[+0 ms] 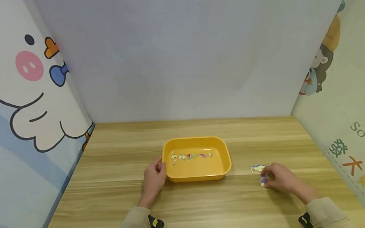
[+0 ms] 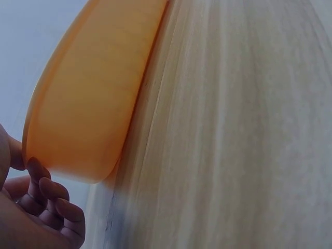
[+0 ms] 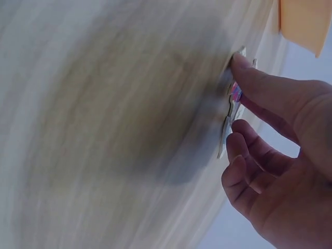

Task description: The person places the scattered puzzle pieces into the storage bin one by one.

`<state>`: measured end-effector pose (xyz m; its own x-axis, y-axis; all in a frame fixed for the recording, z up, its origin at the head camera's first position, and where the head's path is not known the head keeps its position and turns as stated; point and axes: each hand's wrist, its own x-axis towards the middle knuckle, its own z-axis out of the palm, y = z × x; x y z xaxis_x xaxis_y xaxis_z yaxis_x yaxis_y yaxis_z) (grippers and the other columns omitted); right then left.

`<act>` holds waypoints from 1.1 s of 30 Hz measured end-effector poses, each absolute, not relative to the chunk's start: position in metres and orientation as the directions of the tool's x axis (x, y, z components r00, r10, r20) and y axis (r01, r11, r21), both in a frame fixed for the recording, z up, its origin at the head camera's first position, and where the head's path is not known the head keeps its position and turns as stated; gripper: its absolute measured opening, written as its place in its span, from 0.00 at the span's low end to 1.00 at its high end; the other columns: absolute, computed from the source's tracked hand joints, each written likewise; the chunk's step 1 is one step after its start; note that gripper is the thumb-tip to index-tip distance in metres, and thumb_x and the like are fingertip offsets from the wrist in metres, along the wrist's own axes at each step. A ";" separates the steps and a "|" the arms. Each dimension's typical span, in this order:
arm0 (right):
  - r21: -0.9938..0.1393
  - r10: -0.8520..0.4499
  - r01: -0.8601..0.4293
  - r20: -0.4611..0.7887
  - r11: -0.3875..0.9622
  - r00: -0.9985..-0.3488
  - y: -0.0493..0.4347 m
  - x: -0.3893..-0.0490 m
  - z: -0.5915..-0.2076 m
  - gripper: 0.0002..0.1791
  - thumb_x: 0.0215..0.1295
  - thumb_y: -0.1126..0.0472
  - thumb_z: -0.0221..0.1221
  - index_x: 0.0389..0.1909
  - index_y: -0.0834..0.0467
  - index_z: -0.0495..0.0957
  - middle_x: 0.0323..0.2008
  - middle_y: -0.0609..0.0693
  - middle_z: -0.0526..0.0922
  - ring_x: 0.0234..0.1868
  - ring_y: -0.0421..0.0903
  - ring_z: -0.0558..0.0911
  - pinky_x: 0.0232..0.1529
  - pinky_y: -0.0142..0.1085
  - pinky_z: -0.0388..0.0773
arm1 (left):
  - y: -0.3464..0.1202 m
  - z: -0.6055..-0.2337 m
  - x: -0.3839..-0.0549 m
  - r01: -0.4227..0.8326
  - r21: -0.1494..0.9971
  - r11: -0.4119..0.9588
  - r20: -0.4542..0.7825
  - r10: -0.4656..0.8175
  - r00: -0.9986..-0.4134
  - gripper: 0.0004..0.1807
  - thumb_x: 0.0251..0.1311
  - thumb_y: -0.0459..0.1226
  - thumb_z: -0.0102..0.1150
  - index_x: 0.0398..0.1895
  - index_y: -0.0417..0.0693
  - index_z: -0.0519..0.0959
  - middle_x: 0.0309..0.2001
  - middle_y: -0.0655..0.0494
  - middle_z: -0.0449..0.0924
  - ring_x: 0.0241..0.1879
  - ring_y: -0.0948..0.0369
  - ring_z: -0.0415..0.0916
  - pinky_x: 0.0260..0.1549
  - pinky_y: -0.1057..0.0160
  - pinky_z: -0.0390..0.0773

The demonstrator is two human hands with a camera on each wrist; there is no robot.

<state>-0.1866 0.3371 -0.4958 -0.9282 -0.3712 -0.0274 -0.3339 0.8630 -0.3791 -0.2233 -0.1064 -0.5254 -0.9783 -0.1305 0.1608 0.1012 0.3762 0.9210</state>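
A yellow plastic tray [image 1: 196,171] stands on the table, with several small flat printed cutouts [image 1: 182,157] lying in a row inside it. My left hand [image 1: 154,177] pinches the tray's left wall at the rim; in the left wrist view the fingertips [image 2: 39,168] meet the orange-looking wall from outside. To the right of the tray, my right hand [image 1: 280,178] pinches a purple and cream flat cutout [image 1: 263,180] between thumb and fingers, low over the table. Another cream and blue cutout [image 1: 257,168] lies just beyond those fingers, partly covered by them.
The wood-grain table [image 1: 208,207] runs back to a plain pale wall [image 1: 178,57]. Cartoon-printed panels flank it, one on the left [image 1: 20,114] and one on the right [image 1: 346,134]. Each wrist carries a small black camera.
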 end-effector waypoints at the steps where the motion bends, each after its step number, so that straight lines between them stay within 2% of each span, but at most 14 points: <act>1: -0.376 -0.375 -0.339 -0.026 0.862 -0.927 0.337 -0.187 -0.496 0.17 0.42 0.61 0.75 0.34 0.58 0.81 0.31 0.49 0.75 0.32 0.45 0.74 0.34 0.43 0.73 | -0.106 -0.526 -0.223 0.099 0.923 0.373 0.159 -0.133 -0.978 0.19 0.64 0.33 0.54 0.57 0.34 0.75 0.21 0.55 0.69 0.19 0.61 0.65 0.16 0.69 0.65; 9: -0.369 -0.358 -0.323 -0.028 0.871 -0.933 0.337 -0.189 -0.490 0.21 0.34 0.59 0.78 0.26 0.54 0.75 0.26 0.43 0.75 0.28 0.42 0.73 0.30 0.39 0.72 | -0.105 -0.525 -0.224 0.105 0.926 0.363 0.166 -0.140 -0.976 0.19 0.64 0.32 0.54 0.57 0.34 0.75 0.21 0.55 0.69 0.19 0.61 0.65 0.15 0.69 0.65; 12: -0.391 -0.366 -0.320 -0.048 0.863 -0.929 0.339 -0.189 -0.486 0.19 0.35 0.60 0.77 0.23 0.53 0.73 0.23 0.41 0.73 0.25 0.40 0.70 0.27 0.37 0.69 | -0.105 -0.525 -0.224 0.109 0.922 0.371 0.170 -0.137 -0.976 0.19 0.64 0.32 0.54 0.57 0.34 0.75 0.21 0.55 0.69 0.18 0.61 0.65 0.15 0.69 0.65; 14: -0.434 -0.386 -0.324 -0.059 0.841 -0.921 0.342 -0.189 -0.483 0.18 0.39 0.60 0.76 0.21 0.51 0.72 0.21 0.39 0.72 0.23 0.38 0.69 0.25 0.34 0.68 | -0.105 -0.525 -0.223 0.112 0.920 0.375 0.174 -0.138 -0.975 0.19 0.64 0.32 0.54 0.56 0.33 0.76 0.20 0.55 0.68 0.18 0.62 0.64 0.15 0.69 0.65; 17: -0.565 -0.451 -0.331 -0.084 0.756 -0.888 0.346 -0.189 -0.479 0.14 0.47 0.62 0.72 0.21 0.53 0.73 0.19 0.39 0.74 0.21 0.35 0.70 0.23 0.32 0.69 | -0.106 -0.524 -0.223 0.115 0.918 0.379 0.181 -0.142 -0.973 0.18 0.64 0.32 0.54 0.56 0.33 0.76 0.20 0.56 0.68 0.19 0.62 0.64 0.15 0.69 0.64; 20: -0.710 -0.528 -0.306 -0.108 0.634 -0.843 0.347 -0.190 -0.476 0.10 0.52 0.64 0.69 0.27 0.58 0.76 0.21 0.44 0.77 0.22 0.36 0.74 0.23 0.32 0.73 | -0.107 -0.524 -0.222 0.111 0.919 0.379 0.177 -0.145 -0.973 0.19 0.64 0.32 0.54 0.56 0.33 0.76 0.21 0.55 0.68 0.19 0.61 0.64 0.15 0.69 0.65; 22: -0.765 -0.563 -0.290 -0.113 0.576 -0.819 0.345 -0.192 -0.474 0.08 0.55 0.65 0.68 0.32 0.62 0.78 0.24 0.47 0.79 0.24 0.38 0.76 0.25 0.33 0.75 | -0.107 -0.524 -0.222 0.108 0.919 0.380 0.174 -0.144 -0.974 0.19 0.64 0.32 0.54 0.56 0.33 0.75 0.21 0.55 0.68 0.19 0.61 0.64 0.15 0.69 0.65; 25: -0.763 -0.580 -0.305 -0.110 0.570 -0.807 0.342 -0.194 -0.473 0.08 0.57 0.66 0.66 0.36 0.64 0.81 0.28 0.48 0.81 0.27 0.39 0.78 0.27 0.34 0.77 | -0.108 -0.523 -0.222 0.097 0.922 0.375 0.161 -0.142 -0.977 0.19 0.64 0.32 0.54 0.57 0.33 0.75 0.21 0.55 0.68 0.19 0.61 0.65 0.16 0.69 0.65; 29: -0.704 -0.562 -0.338 -0.106 0.625 -0.820 0.337 -0.198 -0.473 0.06 0.58 0.63 0.66 0.35 0.60 0.85 0.30 0.44 0.82 0.29 0.37 0.77 0.30 0.34 0.76 | -0.107 -0.524 -0.223 0.098 0.924 0.369 0.155 -0.126 -0.980 0.19 0.65 0.32 0.53 0.57 0.32 0.75 0.21 0.55 0.68 0.18 0.61 0.64 0.15 0.69 0.65; 33: -0.683 -0.533 -0.327 -0.109 0.653 -0.839 0.330 -0.201 -0.470 0.06 0.59 0.62 0.65 0.36 0.59 0.85 0.33 0.45 0.83 0.32 0.39 0.79 0.32 0.35 0.77 | -0.107 -0.525 -0.223 0.103 0.925 0.367 0.158 -0.123 -0.980 0.19 0.64 0.32 0.53 0.57 0.32 0.75 0.21 0.55 0.69 0.18 0.61 0.65 0.15 0.69 0.65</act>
